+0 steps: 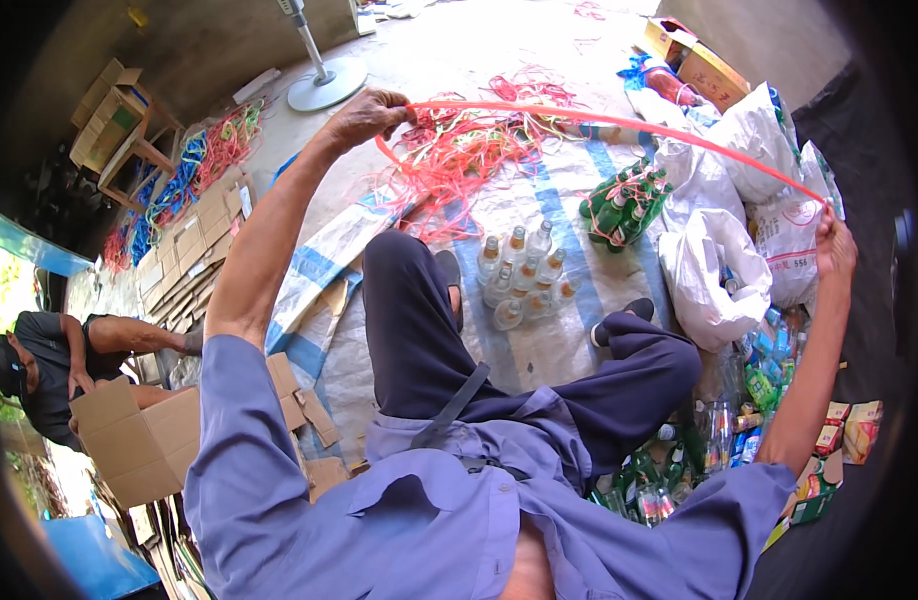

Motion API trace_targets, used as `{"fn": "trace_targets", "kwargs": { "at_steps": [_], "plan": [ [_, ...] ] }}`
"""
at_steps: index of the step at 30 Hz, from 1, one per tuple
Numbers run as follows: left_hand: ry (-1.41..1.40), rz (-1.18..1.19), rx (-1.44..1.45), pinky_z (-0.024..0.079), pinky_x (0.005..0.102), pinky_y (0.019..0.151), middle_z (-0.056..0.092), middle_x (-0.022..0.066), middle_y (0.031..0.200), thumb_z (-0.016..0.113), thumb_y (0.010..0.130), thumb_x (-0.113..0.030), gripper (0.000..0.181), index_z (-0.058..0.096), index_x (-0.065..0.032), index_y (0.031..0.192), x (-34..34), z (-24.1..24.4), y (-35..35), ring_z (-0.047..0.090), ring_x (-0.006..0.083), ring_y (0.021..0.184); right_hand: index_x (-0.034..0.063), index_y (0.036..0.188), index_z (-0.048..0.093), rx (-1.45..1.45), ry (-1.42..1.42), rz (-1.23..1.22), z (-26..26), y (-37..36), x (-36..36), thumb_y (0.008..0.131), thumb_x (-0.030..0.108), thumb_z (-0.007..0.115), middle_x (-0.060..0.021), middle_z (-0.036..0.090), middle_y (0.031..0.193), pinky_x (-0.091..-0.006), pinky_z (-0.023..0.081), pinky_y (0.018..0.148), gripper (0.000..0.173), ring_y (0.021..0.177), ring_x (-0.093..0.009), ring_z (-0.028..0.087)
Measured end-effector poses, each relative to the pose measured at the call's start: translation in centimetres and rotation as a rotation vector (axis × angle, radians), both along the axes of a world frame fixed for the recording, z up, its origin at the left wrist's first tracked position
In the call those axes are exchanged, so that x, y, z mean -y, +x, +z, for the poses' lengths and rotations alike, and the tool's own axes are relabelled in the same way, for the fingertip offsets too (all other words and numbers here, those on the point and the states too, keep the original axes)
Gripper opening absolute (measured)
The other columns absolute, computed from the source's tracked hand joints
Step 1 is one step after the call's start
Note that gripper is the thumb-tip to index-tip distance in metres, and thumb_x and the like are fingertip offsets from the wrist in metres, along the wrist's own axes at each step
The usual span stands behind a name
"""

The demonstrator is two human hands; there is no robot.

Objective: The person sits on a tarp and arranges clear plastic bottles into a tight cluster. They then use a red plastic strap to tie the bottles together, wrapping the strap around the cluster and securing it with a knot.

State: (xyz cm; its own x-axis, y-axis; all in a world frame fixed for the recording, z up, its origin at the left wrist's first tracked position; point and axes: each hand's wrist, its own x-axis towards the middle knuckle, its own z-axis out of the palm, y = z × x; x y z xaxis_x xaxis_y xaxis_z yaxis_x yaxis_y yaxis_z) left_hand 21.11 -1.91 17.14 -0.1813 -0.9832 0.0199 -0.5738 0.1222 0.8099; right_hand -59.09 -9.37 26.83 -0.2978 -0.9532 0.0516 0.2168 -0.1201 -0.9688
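Note:
A red plastic strap (601, 117) stretches between my raised hands. My left hand (367, 118) grips it near one end, from which a short tail hangs, and my right hand (835, 244) pinches it at the far right. Beyond my knees lies a tangled heap of red and yellow-green straps (459, 161). Between my feet stands a cluster of clear glass bottles (525, 276), close together and upright. Farther off, a bundle of green glass bottles (625, 204) is tied round with pinkish strap.
White woven sacks (718, 277) line the right side. Loose bottles and cans (661, 480) lie beside my right hip. A striped tarpaulin (496, 352) covers the floor. Left are flattened cardboard (196, 236), a seated person (50, 367) by a cardboard box (133, 442), and a fan base (328, 84).

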Motion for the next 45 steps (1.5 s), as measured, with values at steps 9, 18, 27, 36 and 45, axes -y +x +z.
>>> {"fn": "trace_targets", "kwargs": {
  "at_steps": [9, 18, 27, 36, 45],
  "plan": [
    [-0.039, 0.019, -0.115, 0.047, 0.0277, 0.060, 0.064, 0.0037, 0.068, 0.060, 0.093, -0.025, 0.026, 0.072, -0.0023, 0.097, 0.7, 1.4, -1.0, 0.056, 0.0101, 0.063, -0.0032, 0.107, 0.055, 0.141, 0.070, 0.043, -5.3, -0.2, -4.5, 0.094, 0.001, 0.051, -0.0046, 0.057, 0.083, -0.0191, 0.047, 0.055, 0.014, 0.061, -0.009, 0.051],
    [-0.134, -0.032, -0.129, 0.046, 0.0225, 0.056, 0.060, 0.0005, 0.064, 0.060, 0.094, -0.031, 0.032, 0.070, -0.0011, 0.099, 1.8, 3.4, -5.7, 0.056, 0.0068, 0.057, -0.0018, 0.104, 0.060, 0.077, 0.093, -0.089, -6.7, 0.8, -8.8, 0.093, 0.007, 0.057, -0.0015, 0.056, 0.079, -0.0175, 0.045, 0.053, 0.014, 0.062, -0.007, 0.051],
    [-0.195, -0.199, 0.037, 0.043, 0.0232, 0.048, 0.057, 0.0017, 0.060, 0.057, 0.096, -0.026, 0.029, 0.070, -0.0012, 0.104, 1.4, 4.0, -10.4, 0.051, 0.0064, 0.052, 0.0007, 0.108, 0.061, 0.118, 0.204, -0.145, -13.3, -3.4, -16.4, 0.092, 0.011, 0.059, 0.0008, 0.061, 0.085, -0.0161, 0.044, 0.051, 0.019, 0.063, -0.004, 0.052],
    [-0.260, -0.239, 0.110, 0.045, 0.0241, 0.052, 0.059, 0.0020, 0.063, 0.061, 0.092, -0.033, 0.030, 0.071, -0.0055, 0.100, 3.5, 3.6, -14.3, 0.055, 0.0092, 0.055, 0.0011, 0.100, 0.058, 0.265, 0.296, -0.233, -19.1, -4.7, -23.3, 0.092, 0.006, 0.056, -0.0020, 0.060, 0.079, -0.0179, 0.049, 0.049, 0.009, 0.059, -0.007, 0.053],
    [-0.208, -0.236, -0.205, 0.043, 0.0258, 0.048, 0.058, 0.0034, 0.056, 0.062, 0.092, -0.029, 0.026, 0.072, -0.0080, 0.102, 3.1, 6.5, -16.4, 0.053, 0.0078, 0.049, 0.0025, 0.102, 0.063, 0.006, 0.327, -0.243, -19.6, 1.6, -23.3, 0.088, 0.007, 0.065, -0.0033, 0.063, 0.080, -0.0186, 0.047, 0.049, 0.015, 0.060, -0.007, 0.056]
  ]
}}
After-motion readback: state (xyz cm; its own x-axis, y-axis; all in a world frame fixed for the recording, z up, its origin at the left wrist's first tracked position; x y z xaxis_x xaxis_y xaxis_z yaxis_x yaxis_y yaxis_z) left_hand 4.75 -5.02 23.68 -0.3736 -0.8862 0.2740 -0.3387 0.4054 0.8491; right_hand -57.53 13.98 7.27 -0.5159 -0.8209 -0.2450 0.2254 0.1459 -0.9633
